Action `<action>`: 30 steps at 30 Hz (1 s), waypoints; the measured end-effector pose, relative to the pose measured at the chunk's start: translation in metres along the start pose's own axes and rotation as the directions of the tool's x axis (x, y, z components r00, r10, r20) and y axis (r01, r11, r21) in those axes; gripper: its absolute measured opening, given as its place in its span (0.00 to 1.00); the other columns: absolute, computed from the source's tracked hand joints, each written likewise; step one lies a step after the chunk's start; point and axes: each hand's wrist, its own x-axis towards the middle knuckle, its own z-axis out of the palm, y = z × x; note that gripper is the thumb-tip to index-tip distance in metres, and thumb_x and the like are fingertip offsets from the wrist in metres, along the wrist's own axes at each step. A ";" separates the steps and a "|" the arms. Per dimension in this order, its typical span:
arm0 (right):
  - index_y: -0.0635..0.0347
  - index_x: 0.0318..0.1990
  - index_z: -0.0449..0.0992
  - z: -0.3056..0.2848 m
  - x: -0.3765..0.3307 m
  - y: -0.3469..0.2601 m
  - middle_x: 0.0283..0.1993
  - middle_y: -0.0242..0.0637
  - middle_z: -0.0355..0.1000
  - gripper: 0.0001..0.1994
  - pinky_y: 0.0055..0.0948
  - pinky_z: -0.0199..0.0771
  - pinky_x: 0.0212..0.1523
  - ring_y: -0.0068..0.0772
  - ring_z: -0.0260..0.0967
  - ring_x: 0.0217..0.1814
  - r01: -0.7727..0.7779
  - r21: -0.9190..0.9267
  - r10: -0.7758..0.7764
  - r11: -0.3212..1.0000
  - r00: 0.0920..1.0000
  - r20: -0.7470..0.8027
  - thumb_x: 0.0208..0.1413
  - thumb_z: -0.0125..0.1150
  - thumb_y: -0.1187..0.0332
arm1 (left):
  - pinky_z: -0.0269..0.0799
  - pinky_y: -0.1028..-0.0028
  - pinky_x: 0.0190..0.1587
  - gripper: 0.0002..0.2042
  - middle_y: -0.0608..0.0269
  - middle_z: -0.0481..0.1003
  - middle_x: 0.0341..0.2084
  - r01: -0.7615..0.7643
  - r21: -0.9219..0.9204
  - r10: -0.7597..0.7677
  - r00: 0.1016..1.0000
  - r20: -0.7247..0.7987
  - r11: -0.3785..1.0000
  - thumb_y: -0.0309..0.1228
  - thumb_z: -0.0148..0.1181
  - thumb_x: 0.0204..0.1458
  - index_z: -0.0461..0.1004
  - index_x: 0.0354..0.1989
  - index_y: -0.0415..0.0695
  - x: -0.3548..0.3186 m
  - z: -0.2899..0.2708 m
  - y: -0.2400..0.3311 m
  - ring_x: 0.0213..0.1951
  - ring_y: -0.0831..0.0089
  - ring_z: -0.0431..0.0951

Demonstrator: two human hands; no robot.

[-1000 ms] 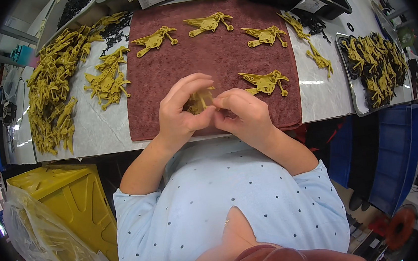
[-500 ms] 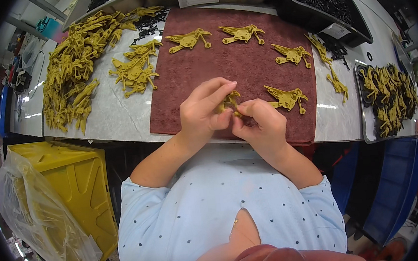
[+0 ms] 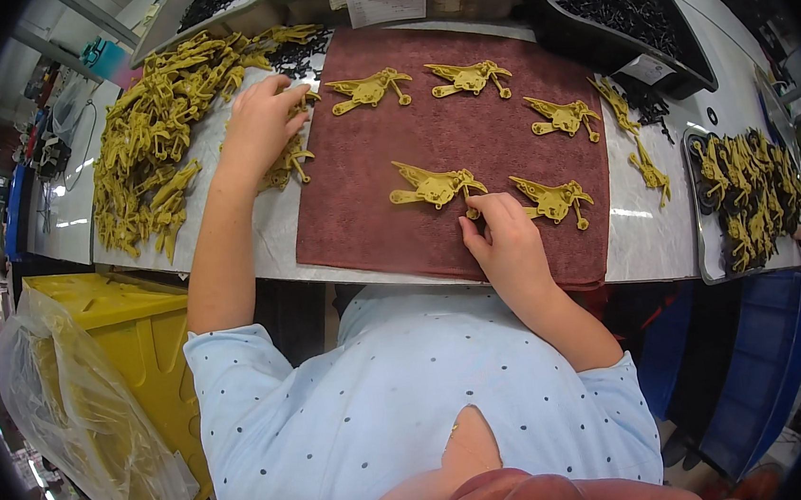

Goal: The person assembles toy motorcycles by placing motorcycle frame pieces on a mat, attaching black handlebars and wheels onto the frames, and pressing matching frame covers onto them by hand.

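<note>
Left of the left hand, a big pile (image 3: 147, 129) of yellow parts covers the table (image 3: 647, 238); a yellow crate (image 3: 135, 316) sits below, nearer the body. The left arm reaches well forward, nearly straight, and the left hand (image 3: 263, 124) hangs palm down over a small cluster (image 3: 290, 167), its fingers bent and pointing right; they hide their own grip, so I cannot tell whether they hold anything. Right of that hand lies a red-brown cloth (image 3: 360, 225), with one part (image 3: 370, 92) just beside the fingers. Farther right, the part in hand (image 3: 433, 188) lies on the cloth ahead and left of the right hand (image 3: 474, 217), whose thumb and forefinger pinch the end of its stalk. The right elbow is bent, the forearm slanting forward and left, the back of the hand up. Two more parts (image 3: 468, 77) lie ahead of this hand, and another (image 3: 560, 200) just to its right, partly covered by the fingers. Well to its right stands a loaded tray (image 3: 704, 257).
</note>
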 end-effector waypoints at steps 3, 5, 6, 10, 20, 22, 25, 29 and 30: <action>0.67 0.41 0.73 -0.007 0.002 -0.003 0.40 0.44 0.69 0.11 0.30 0.73 0.35 0.40 0.71 0.36 0.027 -0.015 -0.026 1.000 0.999 0.031 0.50 0.62 0.77 | 0.66 0.63 0.50 0.17 0.59 0.74 0.43 0.036 0.084 -0.043 0.995 0.085 0.996 0.33 0.64 0.47 0.77 0.48 0.49 0.013 -0.005 -0.002 0.46 0.60 0.74; 0.68 0.42 0.72 -0.014 0.004 -0.009 0.41 0.46 0.69 0.10 0.35 0.73 0.38 0.47 0.70 0.40 0.207 -0.207 -0.205 0.956 0.978 0.031 0.51 0.60 0.78 | 0.69 0.64 0.47 0.16 0.57 0.75 0.44 0.107 0.074 -0.117 0.983 0.140 0.991 0.32 0.61 0.49 0.76 0.49 0.49 0.037 -0.004 -0.006 0.45 0.60 0.74; 0.68 0.42 0.72 -0.013 0.002 -0.008 0.41 0.46 0.69 0.10 0.35 0.73 0.38 0.47 0.70 0.40 0.208 -0.207 -0.207 0.956 0.978 0.028 0.51 0.60 0.78 | 0.69 0.64 0.47 0.16 0.57 0.75 0.44 0.106 0.077 -0.116 0.984 0.137 0.991 0.32 0.61 0.49 0.76 0.49 0.49 0.050 0.001 -0.014 0.45 0.60 0.74; 0.67 0.42 0.72 -0.013 -0.006 -0.001 0.42 0.46 0.68 0.10 0.37 0.73 0.40 0.49 0.70 0.40 -0.041 -0.076 0.044 0.996 0.998 0.051 0.52 0.59 0.77 | 0.70 0.63 0.47 0.14 0.58 0.73 0.42 0.020 0.247 -0.004 0.998 -0.065 0.969 0.28 0.58 0.49 0.78 0.46 0.51 0.092 0.038 -0.054 0.46 0.60 0.73; 0.65 0.45 0.74 -0.025 -0.002 -0.008 0.43 0.39 0.68 0.14 0.21 0.70 0.27 0.22 0.65 0.26 0.054 -0.084 -0.067 0.995 0.986 -0.154 0.49 0.65 0.77 | 0.72 0.65 0.40 0.07 0.59 0.74 0.31 -0.116 0.127 0.145 0.958 -0.248 0.985 0.25 0.59 0.48 0.80 0.35 0.44 0.105 0.039 -0.076 0.38 0.59 0.75; 0.65 0.45 0.74 -0.024 0.005 -0.009 0.44 0.39 0.68 0.14 0.21 0.70 0.27 0.22 0.66 0.26 0.110 -0.064 -0.120 0.992 0.976 -0.181 0.49 0.65 0.78 | 0.73 0.69 0.38 0.06 0.59 0.75 0.33 -0.033 -0.162 -0.036 0.915 -0.401 0.986 0.24 0.59 0.50 0.79 0.36 0.41 0.094 0.014 -0.061 0.37 0.62 0.77; 0.64 0.46 0.74 -0.020 0.017 -0.016 0.44 0.39 0.68 0.15 0.21 0.71 0.28 0.22 0.66 0.27 0.192 -0.002 -0.188 0.981 0.959 -0.210 0.48 0.65 0.79 | 0.71 0.76 0.36 0.07 0.62 0.75 0.32 -0.030 -0.330 -0.144 0.860 -0.489 0.943 0.23 0.58 0.53 0.78 0.39 0.41 0.069 -0.024 -0.019 0.32 0.71 0.76; 0.65 0.47 0.74 -0.014 0.034 -0.032 0.44 0.40 0.68 0.18 0.21 0.72 0.28 0.22 0.67 0.28 0.272 0.116 -0.240 0.955 0.942 -0.233 0.47 0.66 0.81 | 0.68 0.81 0.35 0.08 0.67 0.74 0.31 -0.067 -0.716 -0.333 0.852 -0.403 0.695 0.19 0.56 0.54 0.78 0.40 0.38 0.027 -0.048 0.042 0.32 0.78 0.73; 0.65 0.47 0.74 -0.014 0.037 -0.038 0.44 0.40 0.68 0.18 0.21 0.72 0.28 0.22 0.67 0.28 0.263 0.111 -0.233 0.958 0.944 -0.234 0.47 0.66 0.81 | 0.68 0.81 0.35 0.08 0.67 0.74 0.31 -0.069 -0.721 -0.331 0.856 -0.398 0.690 0.19 0.56 0.54 0.78 0.40 0.38 0.018 -0.050 0.058 0.32 0.78 0.73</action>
